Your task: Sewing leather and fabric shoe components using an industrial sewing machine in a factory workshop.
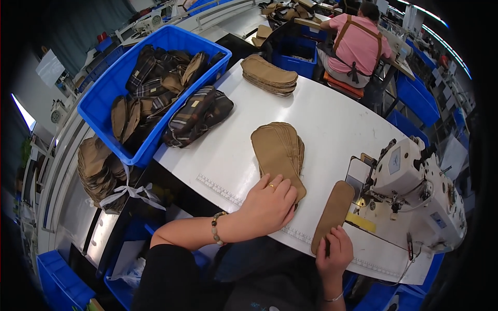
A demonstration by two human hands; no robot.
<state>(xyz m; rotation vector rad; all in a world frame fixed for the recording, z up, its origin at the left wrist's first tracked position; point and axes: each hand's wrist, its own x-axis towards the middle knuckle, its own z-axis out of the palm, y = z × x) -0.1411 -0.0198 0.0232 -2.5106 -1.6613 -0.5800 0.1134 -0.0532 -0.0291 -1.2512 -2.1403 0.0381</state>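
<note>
Near the middle of the white table, my left hand (267, 205) lies over the near end of a fanned stack of brown fabric pieces (277, 147). Its fingers bend down onto the fabric, and their tips are hidden. To the right, my right hand (336, 253) pinches the near end of a long, round-ended brown fabric strip (332, 212) between thumb and fingers. The strip's far end lies beside the needle area of a white sewing machine (415, 181).
Farther back is another brown stack (270, 75). A blue bin (150, 150) of plaid and brown pouches stands left, beside plaid pouches (199, 116) on the table (223, 160). A tied brown bundle (96, 168) is below it. A person in pink (358, 44) sits back right.
</note>
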